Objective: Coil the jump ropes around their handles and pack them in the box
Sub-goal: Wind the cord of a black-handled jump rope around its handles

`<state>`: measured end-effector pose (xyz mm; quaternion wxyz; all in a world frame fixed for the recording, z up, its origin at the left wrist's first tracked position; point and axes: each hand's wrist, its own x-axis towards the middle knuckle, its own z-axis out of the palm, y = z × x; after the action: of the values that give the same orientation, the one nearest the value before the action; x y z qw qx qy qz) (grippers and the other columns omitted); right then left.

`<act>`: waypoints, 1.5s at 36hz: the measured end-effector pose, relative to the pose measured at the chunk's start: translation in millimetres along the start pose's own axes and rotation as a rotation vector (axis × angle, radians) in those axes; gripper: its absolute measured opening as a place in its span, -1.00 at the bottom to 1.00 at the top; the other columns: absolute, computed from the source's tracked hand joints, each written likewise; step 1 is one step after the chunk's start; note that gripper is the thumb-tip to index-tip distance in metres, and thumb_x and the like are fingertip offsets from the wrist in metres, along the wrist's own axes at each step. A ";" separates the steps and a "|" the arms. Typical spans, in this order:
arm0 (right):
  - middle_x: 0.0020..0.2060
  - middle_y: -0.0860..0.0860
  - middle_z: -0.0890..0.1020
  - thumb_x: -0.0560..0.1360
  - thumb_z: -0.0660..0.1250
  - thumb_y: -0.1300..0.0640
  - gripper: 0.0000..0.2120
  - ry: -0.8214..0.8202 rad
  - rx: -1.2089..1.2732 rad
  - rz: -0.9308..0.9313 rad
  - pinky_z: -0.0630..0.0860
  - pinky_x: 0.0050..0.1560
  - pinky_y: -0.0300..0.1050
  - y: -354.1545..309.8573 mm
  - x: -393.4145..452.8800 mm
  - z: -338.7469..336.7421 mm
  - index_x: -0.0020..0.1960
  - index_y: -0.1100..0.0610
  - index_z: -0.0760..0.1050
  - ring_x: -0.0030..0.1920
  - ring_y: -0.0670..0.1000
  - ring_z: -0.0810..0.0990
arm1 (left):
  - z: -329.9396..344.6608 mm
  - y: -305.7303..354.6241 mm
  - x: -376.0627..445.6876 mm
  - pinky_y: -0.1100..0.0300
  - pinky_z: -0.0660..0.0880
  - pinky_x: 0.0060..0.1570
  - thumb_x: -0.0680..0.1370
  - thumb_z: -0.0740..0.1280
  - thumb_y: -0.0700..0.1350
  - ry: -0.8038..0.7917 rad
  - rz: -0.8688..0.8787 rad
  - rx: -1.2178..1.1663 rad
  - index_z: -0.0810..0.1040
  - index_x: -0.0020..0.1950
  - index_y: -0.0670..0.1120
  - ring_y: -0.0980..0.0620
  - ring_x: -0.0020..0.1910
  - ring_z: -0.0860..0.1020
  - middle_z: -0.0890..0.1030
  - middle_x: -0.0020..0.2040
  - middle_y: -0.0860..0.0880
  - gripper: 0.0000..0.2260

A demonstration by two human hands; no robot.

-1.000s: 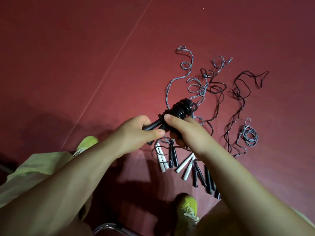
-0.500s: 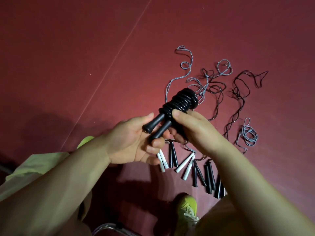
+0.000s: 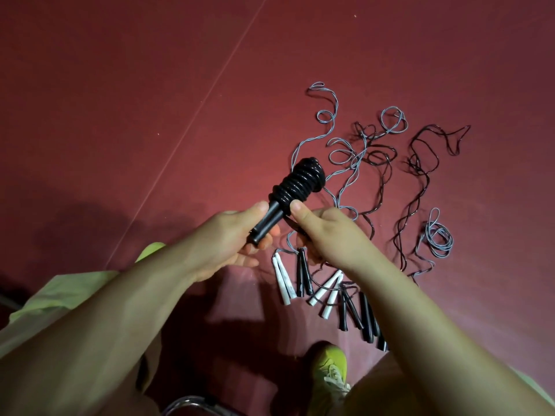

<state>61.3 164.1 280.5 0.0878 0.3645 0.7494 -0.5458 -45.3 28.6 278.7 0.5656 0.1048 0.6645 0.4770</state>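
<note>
A black jump rope is wound in tight coils round its two black handles, held up above the red floor. My left hand grips the bare lower ends of the handles. My right hand holds the bundle just below the coils, thumb on top. On the floor beyond lie several loose ropes: grey ones and black ones, tangled. Their white handles and black handles lie in a row under my right forearm. No box is in view.
A small grey coil lies at the right. My yellow-green shoes stand at the bottom, one behind my left arm. A metal chair tube curves at the bottom edge. A thin seam line crosses the red floor.
The coiled bundle has risen and tilted more upright. My left hand slid down to the handle ends, and my right hand shifted to just under the coils.
</note>
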 end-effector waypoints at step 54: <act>-0.63 -0.02 0.42 0.50 0.14 -0.33 -0.39 -0.015 -0.016 0.063 0.35 -0.33 -0.17 -2.0 -1.4 6.4 -0.50 0.10 0.38 -0.58 -0.05 0.41 | 3.0 -3.2 3.5 0.14 0.45 -0.17 0.57 0.09 0.23 0.002 -0.101 0.062 0.56 -0.16 -0.04 0.11 -0.36 0.34 0.46 -0.39 0.08 -0.58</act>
<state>59.3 157.6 280.2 0.1134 0.3829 0.7413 -0.5394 -42.7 30.8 274.3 0.5846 0.0880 0.6840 0.4273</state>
